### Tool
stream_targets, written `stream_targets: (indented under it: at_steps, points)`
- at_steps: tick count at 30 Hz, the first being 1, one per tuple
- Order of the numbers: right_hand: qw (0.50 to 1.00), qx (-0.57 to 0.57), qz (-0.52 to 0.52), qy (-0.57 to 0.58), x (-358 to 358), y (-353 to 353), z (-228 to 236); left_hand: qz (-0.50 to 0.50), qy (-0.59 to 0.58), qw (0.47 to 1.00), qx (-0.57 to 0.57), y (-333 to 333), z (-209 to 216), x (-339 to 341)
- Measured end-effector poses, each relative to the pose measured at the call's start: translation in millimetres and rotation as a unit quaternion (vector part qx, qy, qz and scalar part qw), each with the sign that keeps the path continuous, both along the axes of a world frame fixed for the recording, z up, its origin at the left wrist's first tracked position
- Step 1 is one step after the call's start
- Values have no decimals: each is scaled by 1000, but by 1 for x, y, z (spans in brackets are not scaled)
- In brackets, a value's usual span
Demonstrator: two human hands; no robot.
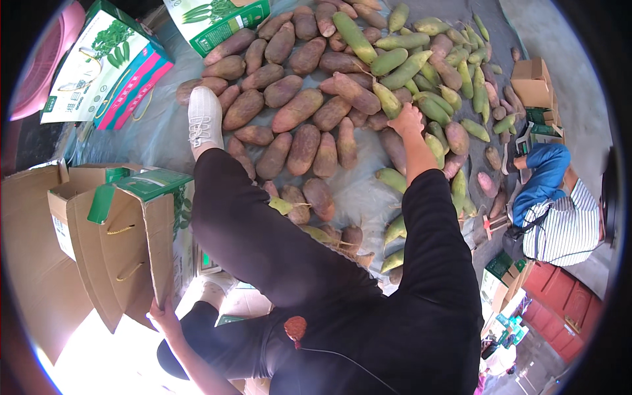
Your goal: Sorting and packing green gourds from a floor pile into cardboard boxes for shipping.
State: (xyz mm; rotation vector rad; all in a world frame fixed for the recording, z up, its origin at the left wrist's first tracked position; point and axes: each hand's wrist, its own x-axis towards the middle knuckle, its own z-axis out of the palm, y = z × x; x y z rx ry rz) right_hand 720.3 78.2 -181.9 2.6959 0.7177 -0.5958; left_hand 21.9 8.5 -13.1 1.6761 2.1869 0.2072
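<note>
My right hand (407,121) reaches out over the pile and closes around the lower end of a green radish (387,100). Around it lie more green radishes (437,110) and reddish-purple, soil-dusted radishes (357,94). On the lower left, my left hand (164,320) grips the edge of an open cardboard carton (158,243) with green printed outer sides and yellow cord handles. How full that carton is cannot be seen from here.
White-green cartons (99,72) and a pink basin (49,59) stand at the upper left. Plastic sheeting (355,191) lies under the pile. My shoe (205,118) rests beside the radishes. A person in a striped top (559,224) sits at the right, near small cartons (532,82).
</note>
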Motion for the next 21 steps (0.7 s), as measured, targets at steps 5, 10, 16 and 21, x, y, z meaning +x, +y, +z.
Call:
stream_targets:
  at_steps: [5,10,16,21]
  points:
    - [999,32,-34,-23,-4,-2,-11,8,7,1000,-26,4,5,8]
    - [997,73,-34,19,-24,-7,2,37,77,996,-34,3,23,20]
    - [942,271,-58,190,-6,-58,-38,42,83,995,-36,1,26,25]
    - [912,342,-41,225,-27,-75,-23,-1,88,996,-14,0,22,22]
